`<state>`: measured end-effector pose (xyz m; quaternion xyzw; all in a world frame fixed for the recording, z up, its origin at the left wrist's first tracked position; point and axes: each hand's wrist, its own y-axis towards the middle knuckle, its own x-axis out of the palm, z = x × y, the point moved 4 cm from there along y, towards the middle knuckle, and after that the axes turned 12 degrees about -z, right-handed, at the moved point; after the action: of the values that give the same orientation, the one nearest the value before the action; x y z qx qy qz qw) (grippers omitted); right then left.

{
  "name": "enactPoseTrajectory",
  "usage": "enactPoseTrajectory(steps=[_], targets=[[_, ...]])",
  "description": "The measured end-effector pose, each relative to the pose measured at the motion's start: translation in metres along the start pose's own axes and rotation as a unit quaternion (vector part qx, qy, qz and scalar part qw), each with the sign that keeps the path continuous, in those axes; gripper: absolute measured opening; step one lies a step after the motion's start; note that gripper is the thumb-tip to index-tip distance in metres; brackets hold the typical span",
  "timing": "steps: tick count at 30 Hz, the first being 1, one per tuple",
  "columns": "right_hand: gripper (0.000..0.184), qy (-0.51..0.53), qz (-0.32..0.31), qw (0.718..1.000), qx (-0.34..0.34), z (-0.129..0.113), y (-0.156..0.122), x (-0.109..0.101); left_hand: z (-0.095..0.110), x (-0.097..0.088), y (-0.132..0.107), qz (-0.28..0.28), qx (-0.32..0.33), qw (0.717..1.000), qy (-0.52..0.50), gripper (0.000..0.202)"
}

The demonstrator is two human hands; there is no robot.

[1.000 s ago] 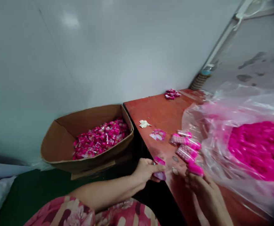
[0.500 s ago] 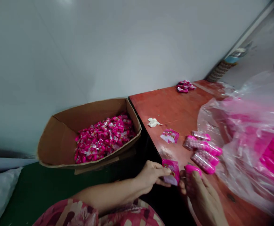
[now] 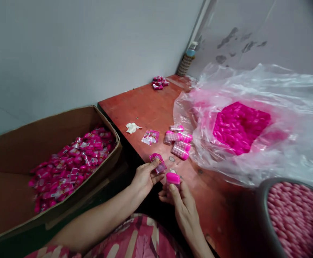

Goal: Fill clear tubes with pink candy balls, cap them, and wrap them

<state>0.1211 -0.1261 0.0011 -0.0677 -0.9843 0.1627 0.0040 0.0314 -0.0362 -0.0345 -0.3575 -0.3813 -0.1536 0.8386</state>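
My left hand pinches a small printed pink wrapper near the table's front edge. Just to its right, my right hand grips a small clear candy container with a bright pink cap, cap upward; fingers hide much of its body. Beyond the hands lie several clear candy containers with pink caps and pale pink balls inside. Another flat printed wrapper rests to their left on the red table.
A cardboard box at left holds many pink wrapped packs. A plastic bag of pink caps lies at right, above a dark tub of pink candies. White scrap, more packs and a bottle sit farther back.
My view has swung right, bringing the tub of pink candies into sight. Both hands still hold the wrapper and the container, and the wrapper is now tilted in my left fingers.
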Motion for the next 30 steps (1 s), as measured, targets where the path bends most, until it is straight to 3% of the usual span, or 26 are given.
enactPoseTrajectory(steps=[5, 12, 20, 23, 30], targets=[[0.031, -0.003, 0.019, 0.999, -0.027, 0.003, 0.001, -0.002, -0.009, 0.011, 0.000, -0.013, 0.002, 1.000, -0.008, 0.018], [0.029, -0.019, 0.033, 0.999, -0.011, 0.010, 0.002, -0.006, -0.016, 0.020, -0.002, -0.034, 0.002, 0.999, 0.000, 0.021], [0.030, 0.116, -0.040, 0.992, -0.023, 0.013, 0.006, -0.003, -0.012, 0.030, -0.007, -0.109, 0.060, 0.978, 0.167, 0.024], [0.029, 0.050, 0.000, 0.998, -0.035, 0.016, 0.007, -0.008, -0.010, 0.031, -0.006, -0.140, 0.077, 0.962, 0.224, 0.022], [0.022, -0.106, 0.056, 0.990, -0.075, 0.021, 0.006, -0.018, -0.014, 0.037, -0.002, -0.176, 0.014, 0.954, 0.244, 0.022]])
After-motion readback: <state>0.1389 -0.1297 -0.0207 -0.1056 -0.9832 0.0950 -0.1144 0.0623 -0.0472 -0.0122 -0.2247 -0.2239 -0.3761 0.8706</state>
